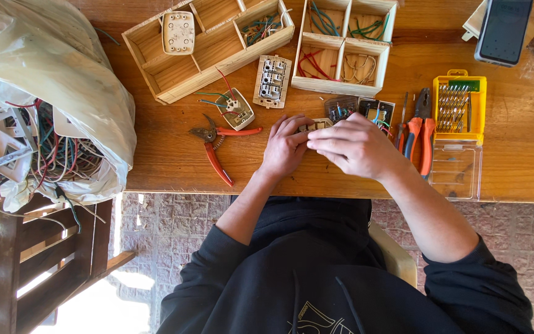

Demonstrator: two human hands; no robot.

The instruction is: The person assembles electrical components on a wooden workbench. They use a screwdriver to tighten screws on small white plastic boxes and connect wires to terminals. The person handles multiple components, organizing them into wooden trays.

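Both hands, left hand and right hand, close their grip on a small switch module above the counter, red-handled pliers lying at 9 o'clock within reach.

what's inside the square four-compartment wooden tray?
The wooden tray holds sorted wire offcuts: teal, green, red and pale, one colour per compartment. Anything beneath the wires is hidden.

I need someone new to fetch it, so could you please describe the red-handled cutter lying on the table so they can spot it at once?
On the wooden table, look just left of the left hand. The red-handled cutter lies there with its handles spread. Unlike the orange-handled pliers beside the yellow bit case, it sits below a wired switch module.
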